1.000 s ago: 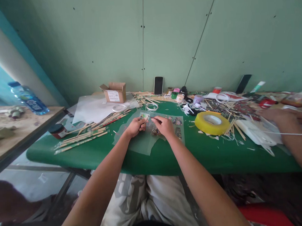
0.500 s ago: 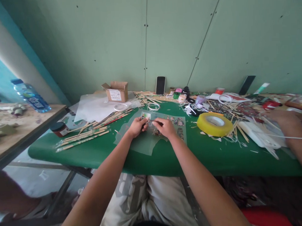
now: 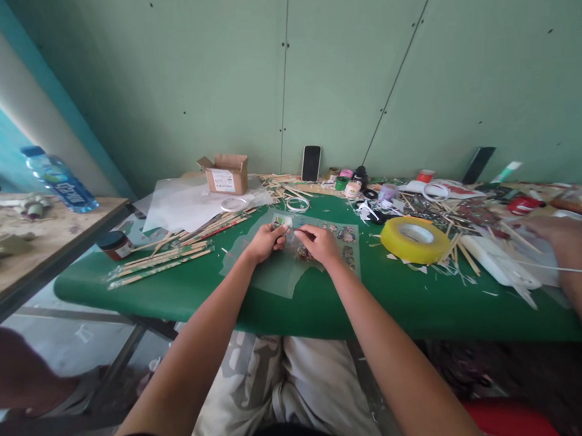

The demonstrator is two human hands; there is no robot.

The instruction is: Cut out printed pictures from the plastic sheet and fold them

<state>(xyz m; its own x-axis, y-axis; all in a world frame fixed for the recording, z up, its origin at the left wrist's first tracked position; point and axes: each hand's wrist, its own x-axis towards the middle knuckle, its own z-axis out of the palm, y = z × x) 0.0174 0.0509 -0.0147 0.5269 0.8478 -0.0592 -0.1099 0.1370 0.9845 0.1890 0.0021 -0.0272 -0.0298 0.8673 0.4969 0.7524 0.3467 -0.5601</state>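
Note:
My left hand [image 3: 266, 243] is closed in a pinch on a small white piece [image 3: 287, 222] over a translucent sheet [image 3: 279, 284]. Close on its right, my right hand [image 3: 320, 244] has its fingers pressed together; what they hold is too small to make out. Small printed picture pieces [image 3: 346, 233] lie on the sheet beside my right hand, some partly hidden by it. The sheet rests on the green table cover [image 3: 188, 299].
Wooden sticks [image 3: 160, 265], a dark-lidded jar [image 3: 115, 245] and an open cardboard box [image 3: 227, 174] are left. Yellow tape [image 3: 414, 240] and scattered sticks lie right. A phone [image 3: 311, 163] leans on the wall. Another person's hand [image 3: 552, 232] is far right.
The view has shifted slightly. My hands stay nearly in place over the sheet, and the other person's hand at the far right has moved a little.

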